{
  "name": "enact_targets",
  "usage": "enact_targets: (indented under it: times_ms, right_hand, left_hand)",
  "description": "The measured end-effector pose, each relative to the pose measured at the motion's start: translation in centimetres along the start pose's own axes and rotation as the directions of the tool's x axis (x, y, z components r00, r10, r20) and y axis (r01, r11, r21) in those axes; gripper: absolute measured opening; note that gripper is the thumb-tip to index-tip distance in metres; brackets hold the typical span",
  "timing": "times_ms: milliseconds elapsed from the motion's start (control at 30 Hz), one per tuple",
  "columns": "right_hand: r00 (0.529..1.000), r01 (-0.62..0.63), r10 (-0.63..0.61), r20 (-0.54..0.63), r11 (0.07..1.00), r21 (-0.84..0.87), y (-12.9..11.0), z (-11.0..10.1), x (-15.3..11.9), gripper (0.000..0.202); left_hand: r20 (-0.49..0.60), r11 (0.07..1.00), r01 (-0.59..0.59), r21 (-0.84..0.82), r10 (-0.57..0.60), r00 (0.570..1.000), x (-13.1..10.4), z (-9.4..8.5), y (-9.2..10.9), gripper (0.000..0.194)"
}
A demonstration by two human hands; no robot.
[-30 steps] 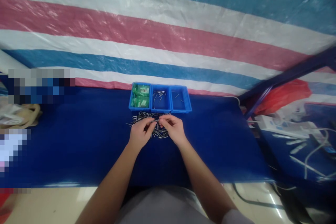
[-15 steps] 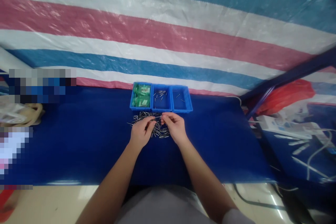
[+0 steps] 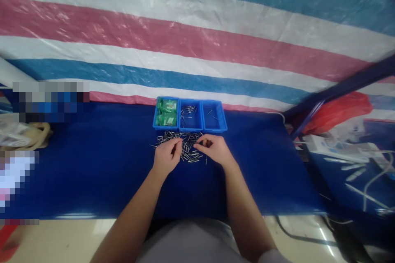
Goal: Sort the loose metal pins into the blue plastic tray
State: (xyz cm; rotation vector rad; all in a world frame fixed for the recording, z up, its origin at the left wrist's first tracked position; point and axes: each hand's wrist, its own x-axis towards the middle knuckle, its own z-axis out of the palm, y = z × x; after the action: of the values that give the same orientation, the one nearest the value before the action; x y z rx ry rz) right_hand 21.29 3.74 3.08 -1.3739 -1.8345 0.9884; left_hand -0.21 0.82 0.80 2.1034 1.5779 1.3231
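Note:
A spread-out pile of thin metal pins (image 3: 191,156), dark and silvery, lies on the blue table in front of three blue bins. At the pile's left side is my left hand (image 3: 166,157), thumb and forefinger pinched together; what sits between the tips is too small to make out. Over the right side my right hand (image 3: 217,148) is bent, its thumb and forefinger slightly apart with nothing visible between them. One single pin (image 3: 206,159) shows just below my right hand, pointing toward me.
The left bin (image 3: 154,123) holds green packets (image 3: 167,120). Several pins lie in the middle bin (image 3: 190,127), a few in the right bin (image 3: 219,121). A striped sheet (image 3: 185,49) hangs behind. At right are a red bag (image 3: 345,111) and a white power strip (image 3: 333,150).
My right hand has moved right, away from my left fingertips, and its fingers have parted. A single pin now shows beneath it. My left hand has barely moved.

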Motion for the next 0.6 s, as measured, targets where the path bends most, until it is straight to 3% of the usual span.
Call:
enact_targets:
  times_ms: [133, 200, 467, 600]
  right_hand:
    - [0.963, -0.089, 0.090, 0.252, 0.996, -0.019, 0.7, -2.1, -0.3, 0.039]
    - [0.952, -0.063, 0.072, 0.298, 0.997, -0.040, 0.8, -2.4, -0.3, 0.044]
    - [0.968, -0.068, 0.084, 0.237, 0.995, -0.073, 1.2, -1.6, -0.1, 0.020]
    - [0.986, 0.017, 0.004, 0.165, 0.992, -0.127, 1.0, -0.9, 0.2, 0.016]
  left_hand:
    - [-0.017, 1.000, -0.016, 0.005, 0.016, 1.000, 0.0, 0.0, 0.0, 0.019]
    - [-0.020, 1.000, -0.017, 0.004, 0.017, 1.000, 0.0, 0.0, 0.0, 0.019]
    - [-0.019, 0.999, -0.034, 0.008, 0.034, 0.999, 0.0, 0.0, 0.0, 0.019]
    - [-0.015, 1.000, -0.030, 0.008, 0.030, 0.999, 0.0, 0.0, 0.0, 0.018]
